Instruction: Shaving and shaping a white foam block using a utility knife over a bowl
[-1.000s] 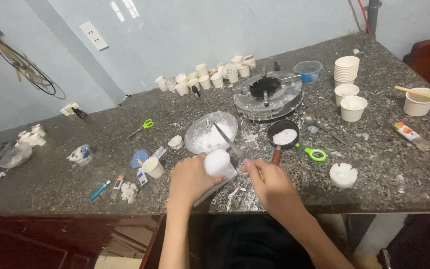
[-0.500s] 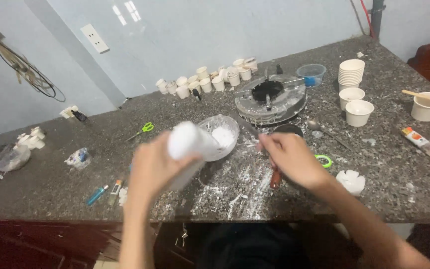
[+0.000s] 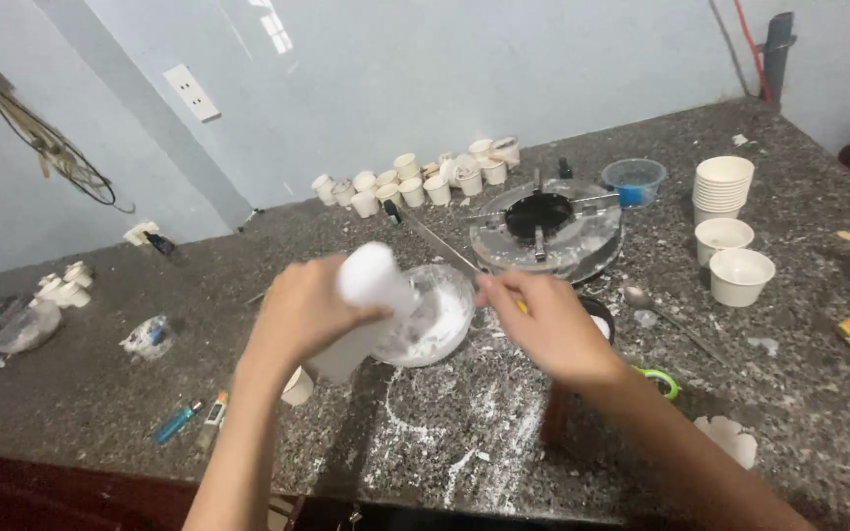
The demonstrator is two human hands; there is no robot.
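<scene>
While the left hand [image 3: 302, 310] is wrapped around a white cylinder [image 3: 364, 295], the thing is lifted clear of the dark speckled counter [image 3: 100, 393] and tilted, its rounded upper end pointing toward the camera and its lower end angled down to the counter beside a small paper cup [image 3: 297, 386]. It looks like a cast or moulded piece, stiff and chalky, probably light enough for one hand yet brittle at the edges; a dusty surface of that sort can slide in the palm, so a hold around the middle of the body, as here, seems the safest place. The fingers are closed firmly round it, with the thumb side hidden behind the cylinder.

The right hand [image 3: 543, 329] is curled shut on a thin metal tool [image 3: 440, 246], pinched near its lower end, and the long blade runs up and to the left over the rim of a clear bowl [image 3: 455, 329] that holds white paste. The bowl sits just behind the cylinder, between the two hands. White powder is scattered on the counter below them. Farther back stand a round metal stand [image 3: 582, 246], a row of small white cups [image 3: 415, 182] and a stack of paper cups [image 3: 723, 187], all well apart from the hands
</scene>
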